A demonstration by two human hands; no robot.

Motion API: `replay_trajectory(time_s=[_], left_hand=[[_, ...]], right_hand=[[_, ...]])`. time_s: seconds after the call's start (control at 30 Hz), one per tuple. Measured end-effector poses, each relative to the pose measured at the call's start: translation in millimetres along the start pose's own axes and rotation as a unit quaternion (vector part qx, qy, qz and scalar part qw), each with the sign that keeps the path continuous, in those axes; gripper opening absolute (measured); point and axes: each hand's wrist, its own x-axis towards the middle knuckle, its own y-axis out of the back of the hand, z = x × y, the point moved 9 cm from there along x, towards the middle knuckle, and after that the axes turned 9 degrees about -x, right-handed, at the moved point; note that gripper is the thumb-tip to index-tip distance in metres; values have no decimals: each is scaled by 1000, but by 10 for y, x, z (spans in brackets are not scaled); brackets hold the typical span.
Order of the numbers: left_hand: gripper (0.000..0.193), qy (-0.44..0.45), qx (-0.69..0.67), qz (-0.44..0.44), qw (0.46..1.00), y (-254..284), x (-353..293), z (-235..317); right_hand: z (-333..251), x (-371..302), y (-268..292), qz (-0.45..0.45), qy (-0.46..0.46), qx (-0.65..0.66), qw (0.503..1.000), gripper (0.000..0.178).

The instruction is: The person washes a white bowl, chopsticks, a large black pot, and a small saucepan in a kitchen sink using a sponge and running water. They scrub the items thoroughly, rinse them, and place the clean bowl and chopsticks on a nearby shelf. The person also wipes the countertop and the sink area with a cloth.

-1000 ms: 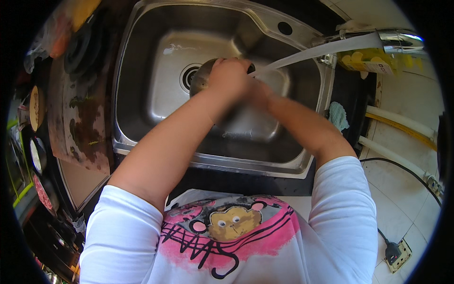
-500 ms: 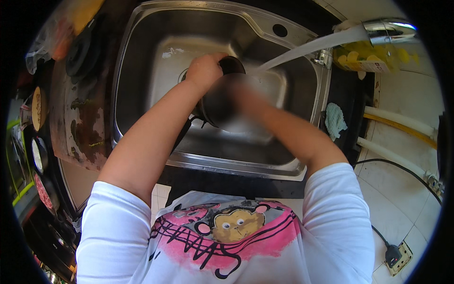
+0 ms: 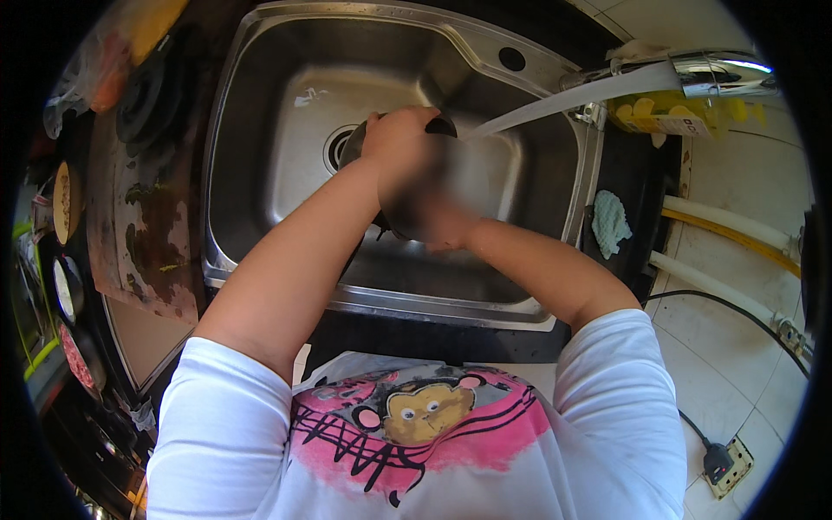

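Observation:
Over the sink (image 3: 433, 305) I hold a dark round pan (image 3: 441, 126) tilted, with its handle partly hidden under my left forearm. My left hand (image 3: 400, 143) is closed round the pan's far left edge. Against the pan's near right part is my right hand (image 3: 446, 224), its fingers smeared by motion. Whether anything is in that hand cannot be made out. A stream of water (image 3: 563, 97) runs from the faucet (image 3: 724, 74) down toward the pan's far right side.
Left of the sink lies a wet wooden board (image 3: 143, 225) with green scraps. A pale green cloth (image 3: 612, 224) rests on the dark counter at the right, below a yellow bottle (image 3: 663, 113). Farther left are several dishes, one with pinkish food (image 3: 78, 355).
My left hand has shifted right along the pan. My right hand has come nearer to me, and the pan has turned or moved slightly, showing more of the drain. The water keeps running.

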Motion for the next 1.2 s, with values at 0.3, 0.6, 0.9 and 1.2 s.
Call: replay_trajectory(time_s=[0.3,0.6,0.9,1.2], left_hand=[[33,26,26,-35,999,-51,0,144],[36,23,121,-53,991,-121,-17,177],[41,55,15,-28,998,-94,-7,14],[33,67,-54,-3,996,33,19,-113]], right_hand=[[512,122,95,117,-14,-186,975,44],[457,170,227,11,55,-485,873,44],[-239,80,-153,159,148,275,937,70],[514,334,415,186,98,-361,909,41]])
